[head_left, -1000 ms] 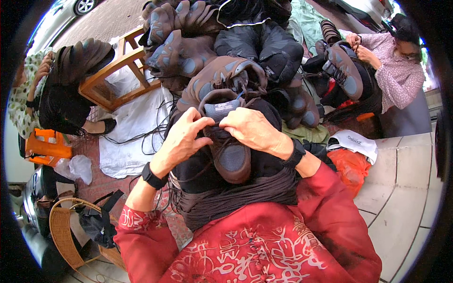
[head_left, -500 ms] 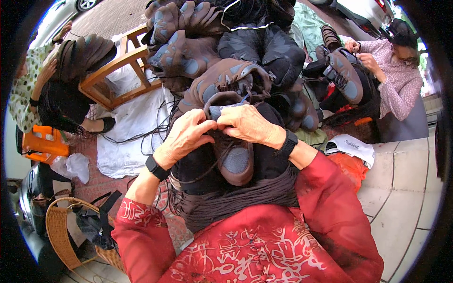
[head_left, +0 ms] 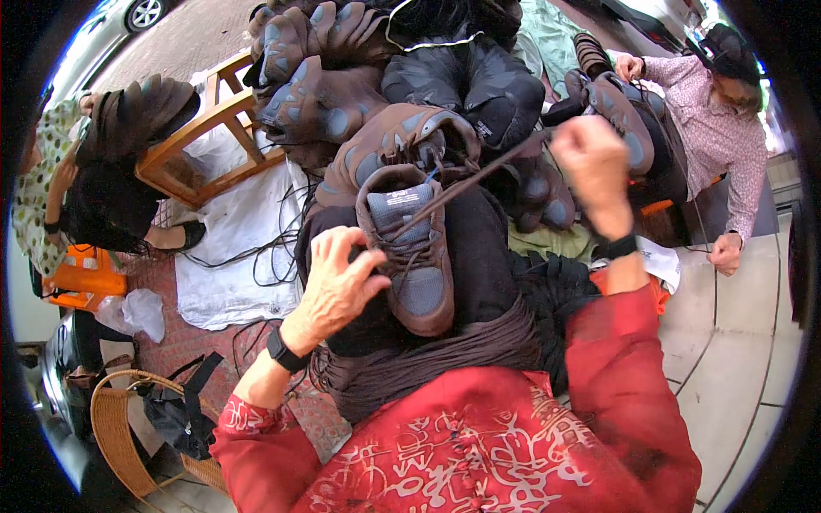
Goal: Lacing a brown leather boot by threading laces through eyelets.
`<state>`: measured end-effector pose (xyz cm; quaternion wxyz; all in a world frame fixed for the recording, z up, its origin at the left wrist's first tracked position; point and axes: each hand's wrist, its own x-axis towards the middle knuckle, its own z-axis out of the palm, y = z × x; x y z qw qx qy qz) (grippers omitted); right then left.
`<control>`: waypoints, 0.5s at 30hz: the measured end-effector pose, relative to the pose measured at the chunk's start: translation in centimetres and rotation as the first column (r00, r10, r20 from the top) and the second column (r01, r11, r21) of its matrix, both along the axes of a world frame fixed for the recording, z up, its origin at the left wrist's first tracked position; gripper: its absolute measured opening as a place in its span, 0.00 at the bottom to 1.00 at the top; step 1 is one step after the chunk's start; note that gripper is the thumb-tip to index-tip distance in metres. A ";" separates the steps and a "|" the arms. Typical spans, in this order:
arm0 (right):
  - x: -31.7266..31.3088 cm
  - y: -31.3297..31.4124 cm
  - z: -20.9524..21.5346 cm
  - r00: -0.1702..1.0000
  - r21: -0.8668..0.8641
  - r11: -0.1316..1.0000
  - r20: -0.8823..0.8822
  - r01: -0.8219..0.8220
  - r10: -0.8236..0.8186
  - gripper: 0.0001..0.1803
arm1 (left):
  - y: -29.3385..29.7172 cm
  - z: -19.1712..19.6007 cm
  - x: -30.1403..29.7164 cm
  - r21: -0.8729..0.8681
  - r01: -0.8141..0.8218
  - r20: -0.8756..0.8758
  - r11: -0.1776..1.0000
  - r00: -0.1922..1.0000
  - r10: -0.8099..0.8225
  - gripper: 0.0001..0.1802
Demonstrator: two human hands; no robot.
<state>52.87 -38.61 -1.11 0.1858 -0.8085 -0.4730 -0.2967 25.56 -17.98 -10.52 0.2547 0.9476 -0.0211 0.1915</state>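
A brown and grey-blue lace-up shoe rests on my lap, toe toward me, its grey-blue tongue exposed. My right hand, blurred by motion, is closed on a brown shoelace that stretches taut from the shoe's eyelets up to the right. Beside the shoe's left edge, my left hand has its thumb and forefinger apart, with nothing visible between them. A thick bundle of brown shoelaces lies across my waist.
More brown shoes and black shoes are heaped ahead. A wooden stool frame stands on a white sheet. People work on shoes at left and right. A wicker chair is at lower left.
My right hand has swung up and right from the shoe, drawing the lace out. My left hand has shifted down and left, uncovering the tongue. The co-worker's hand on the right has moved down.
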 end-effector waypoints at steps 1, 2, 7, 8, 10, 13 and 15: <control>3.5 -3.7 -0.1 0.975 0.027 0.976 -0.038 0.218 -0.217 0.05 | -0.4 0.0 0.0 0.041 0.041 0.005 0.998 0.999 -0.042 0.20; 6.2 -7.6 -0.5 0.896 -0.036 0.896 -0.013 0.443 -0.444 0.07 | -0.6 0.2 0.0 0.048 0.089 -0.075 0.995 0.994 -0.086 0.20; 1.5 -6.1 -5.0 0.982 -0.266 0.946 0.105 0.182 -0.159 0.10 | -0.4 -0.3 0.0 0.002 0.053 -0.060 0.999 0.997 -0.053 0.16; -2.3 -2.9 -4.0 0.999 -0.304 0.952 -0.032 -0.031 0.023 0.14 | 0.0 -0.7 -0.1 -0.034 0.012 -0.042 0.999 0.999 -0.014 0.14; -6.4 0.0 -6.0 0.826 -0.047 0.936 -0.488 -0.348 0.283 0.16 | 0.3 -0.7 0.5 -0.147 -0.010 -0.089 0.989 0.996 -0.003 0.13; -8.6 2.8 -7.6 0.698 0.007 0.930 -0.659 -0.368 0.281 0.14 | -0.2 -0.3 0.7 -0.232 -0.032 -0.108 0.972 0.994 0.007 0.14; -8.5 3.1 -7.8 0.809 -0.118 0.936 -0.545 -0.332 0.219 0.07 | -1.5 0.3 0.8 -0.457 -0.126 -0.083 0.880 0.992 0.099 0.12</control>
